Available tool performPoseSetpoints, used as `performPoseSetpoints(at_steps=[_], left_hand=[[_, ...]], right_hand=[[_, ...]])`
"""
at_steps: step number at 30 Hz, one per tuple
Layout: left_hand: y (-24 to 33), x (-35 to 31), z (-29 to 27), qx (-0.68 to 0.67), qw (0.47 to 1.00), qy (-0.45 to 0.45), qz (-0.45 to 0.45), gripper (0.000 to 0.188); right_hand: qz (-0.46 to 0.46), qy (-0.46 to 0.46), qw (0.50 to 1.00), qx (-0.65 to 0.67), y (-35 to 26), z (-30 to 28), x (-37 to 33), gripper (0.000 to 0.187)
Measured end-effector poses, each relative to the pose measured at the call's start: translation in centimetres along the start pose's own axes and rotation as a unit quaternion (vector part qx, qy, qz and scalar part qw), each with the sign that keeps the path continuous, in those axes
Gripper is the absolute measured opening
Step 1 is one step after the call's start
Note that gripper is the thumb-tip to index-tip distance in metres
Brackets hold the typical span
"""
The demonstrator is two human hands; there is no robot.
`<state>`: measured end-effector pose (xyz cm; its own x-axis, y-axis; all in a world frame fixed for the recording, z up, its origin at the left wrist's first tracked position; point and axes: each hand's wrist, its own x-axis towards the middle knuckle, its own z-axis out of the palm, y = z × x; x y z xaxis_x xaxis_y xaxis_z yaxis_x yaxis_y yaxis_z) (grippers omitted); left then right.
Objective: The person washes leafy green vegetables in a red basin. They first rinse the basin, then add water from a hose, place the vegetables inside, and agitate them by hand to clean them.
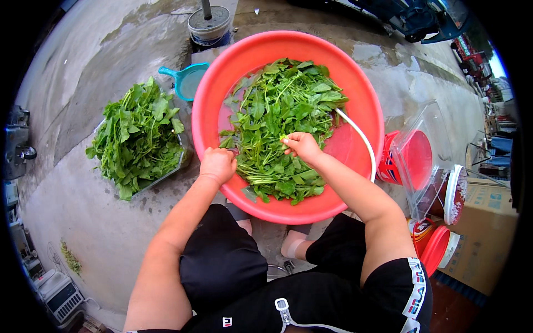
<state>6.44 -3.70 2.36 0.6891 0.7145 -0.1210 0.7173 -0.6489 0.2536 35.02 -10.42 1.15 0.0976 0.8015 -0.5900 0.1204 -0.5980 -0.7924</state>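
Note:
A big red basin [355,83] on the wet concrete holds water and a heap of leafy greens [280,119]. My left hand [217,164] is closed on the basin's near-left rim. My right hand [302,145] is over the greens, fingers pinched on a small green stem or leaf. A white hose [358,139] curves into the basin on the right side.
A tray piled with more leafy greens [139,139] sits to the left. A teal scoop [186,80] lies behind it, beside a grey bucket [209,25]. Red tubs [413,158], a clear plastic container [422,127] and cardboard boxes [483,222] stand at right.

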Motion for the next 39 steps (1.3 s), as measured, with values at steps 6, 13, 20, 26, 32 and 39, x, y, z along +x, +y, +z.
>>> performPoseSetpoints(at_steps=[6, 13, 20, 26, 32, 39], left_hand=[[0.2, 0.0, -0.6, 0.016, 1.000, -0.020, -0.011, 0.021], [-0.1, 0.0, 0.1, 0.009, 1.000, -0.007, -0.006, 0.023], [0.2, 0.3, 0.9, -0.006, 0.999, 0.040, 0.013, 0.023], [-0.4, 0.0, -0.2, 0.026, 1.000, -0.002, 0.007, 0.014], [0.2, 0.0, 1.8, -0.001, 0.997, -0.081, 0.010, 0.018], [0.6, -0.5, 2.0, -0.004, 0.999, -0.030, -0.018, 0.020]], right_hand=[[0.045, -0.088, 0.985, 0.142, -2.8, -1.5, -3.2, 0.025], [0.044, -0.055, 0.990, -0.122, -3.5, -2.8, -5.7, 0.041], [-0.232, 0.083, 0.890, -0.384, 0.3, -0.7, -4.0, 0.050], [-0.315, -0.006, 0.771, -0.553, 0.3, 6.1, -2.4, 0.083], [-0.244, -0.076, 0.771, -0.583, 6.8, 8.0, -4.8, 0.081], [-0.151, 0.000, 0.734, -0.662, 7.2, 2.9, 5.9, 0.080]])
